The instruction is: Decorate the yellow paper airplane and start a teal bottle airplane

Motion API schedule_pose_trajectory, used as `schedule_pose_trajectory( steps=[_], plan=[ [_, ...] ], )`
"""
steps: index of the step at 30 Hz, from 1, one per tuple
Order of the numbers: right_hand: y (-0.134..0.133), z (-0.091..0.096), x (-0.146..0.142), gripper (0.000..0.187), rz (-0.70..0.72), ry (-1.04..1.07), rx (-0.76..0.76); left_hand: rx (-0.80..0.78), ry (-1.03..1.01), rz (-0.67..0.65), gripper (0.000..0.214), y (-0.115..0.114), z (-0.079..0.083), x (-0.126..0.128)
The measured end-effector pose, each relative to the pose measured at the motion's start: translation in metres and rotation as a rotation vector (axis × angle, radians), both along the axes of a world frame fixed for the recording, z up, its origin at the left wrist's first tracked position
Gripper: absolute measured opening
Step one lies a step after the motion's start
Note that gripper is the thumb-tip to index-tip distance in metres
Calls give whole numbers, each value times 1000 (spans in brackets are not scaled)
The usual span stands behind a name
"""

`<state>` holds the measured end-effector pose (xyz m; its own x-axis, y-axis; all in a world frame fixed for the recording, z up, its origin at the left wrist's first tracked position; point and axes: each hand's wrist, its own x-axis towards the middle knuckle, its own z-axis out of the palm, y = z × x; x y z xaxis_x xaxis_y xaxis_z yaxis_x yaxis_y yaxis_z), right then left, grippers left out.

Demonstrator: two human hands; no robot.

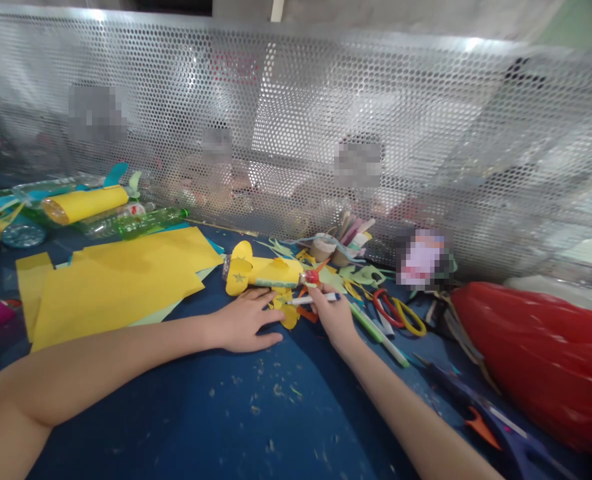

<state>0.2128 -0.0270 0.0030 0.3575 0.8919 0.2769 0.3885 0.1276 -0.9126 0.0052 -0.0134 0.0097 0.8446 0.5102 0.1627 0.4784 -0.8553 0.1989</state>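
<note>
My right hand (332, 313) grips a white marker (306, 299) with a dark blue end, its tip pointing left over small yellow paper pieces (290, 317). Flat on the blue table, my left hand (249, 321) has its fingers spread, the tips touching or close to those pieces. Just beyond both hands lies a plastic bottle (276, 272) wrapped in yellow paper, with a red cap (310, 277) at its right end. Rounded yellow paper shapes (239, 268) stick out at its left end, one bearing a drawn star.
Yellow paper sheets (121, 283) lie left, with several bottles (149, 223) behind. Scissors with red and yellow handles (410, 317), green markers (379, 333) and a red plastic bag (541, 353) are right. A blue glue gun (496, 420) lies front right. A perforated metal screen (296, 100) closes the back; people show behind it.
</note>
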Motion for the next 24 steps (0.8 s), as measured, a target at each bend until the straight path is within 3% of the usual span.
schedule_pose_trajectory(
  steps=[24],
  plan=[
    [-1, 0, 1, 26, -42, 18, 11, -12, 4, -2, 46, 0, 0, 0]
  ],
)
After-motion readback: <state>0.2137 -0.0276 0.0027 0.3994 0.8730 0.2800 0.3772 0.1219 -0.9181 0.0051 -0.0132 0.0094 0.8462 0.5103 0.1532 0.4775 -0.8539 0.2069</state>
